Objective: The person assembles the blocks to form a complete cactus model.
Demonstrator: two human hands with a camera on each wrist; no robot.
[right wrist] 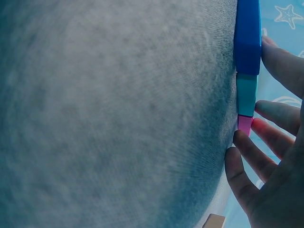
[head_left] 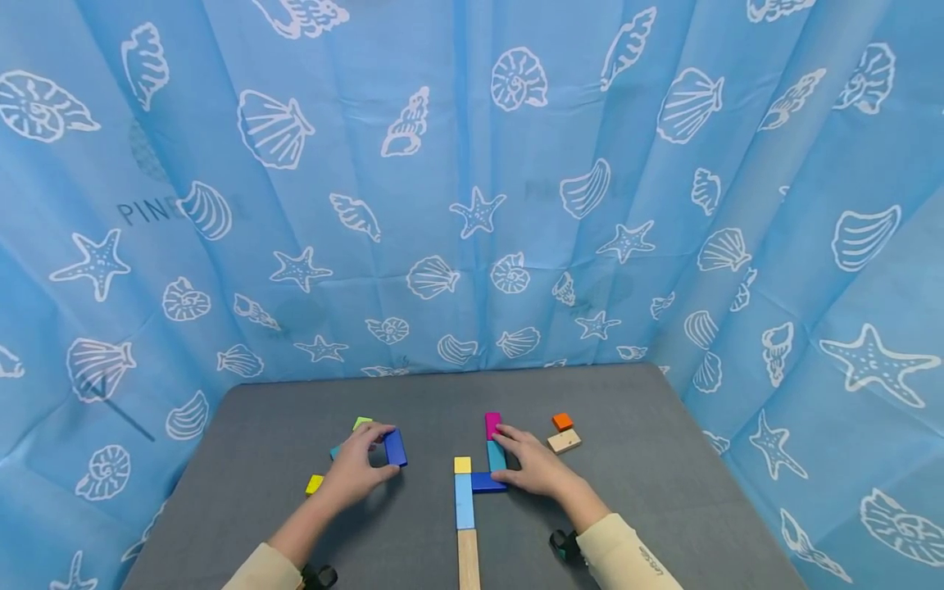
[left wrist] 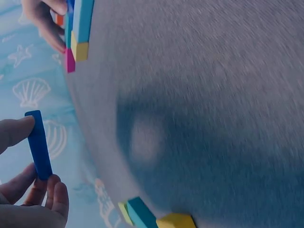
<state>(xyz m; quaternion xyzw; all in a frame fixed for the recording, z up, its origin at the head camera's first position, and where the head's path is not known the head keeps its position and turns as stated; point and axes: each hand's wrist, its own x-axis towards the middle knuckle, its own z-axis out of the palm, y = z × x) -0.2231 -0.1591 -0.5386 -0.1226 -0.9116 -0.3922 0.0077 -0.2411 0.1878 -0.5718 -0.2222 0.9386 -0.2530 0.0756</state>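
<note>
My left hand [head_left: 352,469] pinches a dark blue wooden block [head_left: 395,447] between thumb and fingers; the left wrist view shows this block [left wrist: 40,145] held up off the table. Extended fingers of my right hand [head_left: 538,465] touch the row of blocks. The thumb is at another dark blue block [head_left: 484,483], the fingers by a teal block [head_left: 496,456] and a magenta block [head_left: 492,423]. In the right wrist view the magenta block [right wrist: 244,125] is partly hidden by fingertips. The blue block adjoins a light blue block [head_left: 464,501], with a yellow cube [head_left: 462,465] at its far end.
A plain wood block [head_left: 468,559] continues the line toward me. Beyond my right hand lie an orange block [head_left: 563,422] and a pale wood block [head_left: 564,441]. Around my left hand are yellow [head_left: 314,484], green [head_left: 362,423] and teal blocks [left wrist: 141,212]. A blue curtain [head_left: 472,246] borders the grey table [head_left: 634,524].
</note>
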